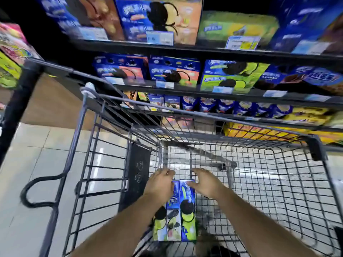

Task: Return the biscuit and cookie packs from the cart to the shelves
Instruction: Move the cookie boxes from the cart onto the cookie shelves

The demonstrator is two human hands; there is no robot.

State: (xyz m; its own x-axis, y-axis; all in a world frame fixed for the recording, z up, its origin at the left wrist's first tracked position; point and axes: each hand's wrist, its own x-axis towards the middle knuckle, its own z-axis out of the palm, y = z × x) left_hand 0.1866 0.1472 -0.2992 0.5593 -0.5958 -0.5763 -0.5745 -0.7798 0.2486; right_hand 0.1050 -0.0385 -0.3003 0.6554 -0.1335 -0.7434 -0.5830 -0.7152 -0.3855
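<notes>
Item: cookie packs (182,216), three side by side (blue and green wrappers), lying on the wire floor of the cart (204,115), in its near left part. Left hand (161,182) is curling its fingers round the packs' far left corner, gripping it. Right hand (206,182) is touching the far right corner, fingers fairly straight. Shelves (204,50) holding biscuit boxes (174,71) are standing just beyond the cart.

No print can be read on the boxes (175,210) between left hand (160,184) and right hand (207,183), or on the price tags (160,38) beyond.
</notes>
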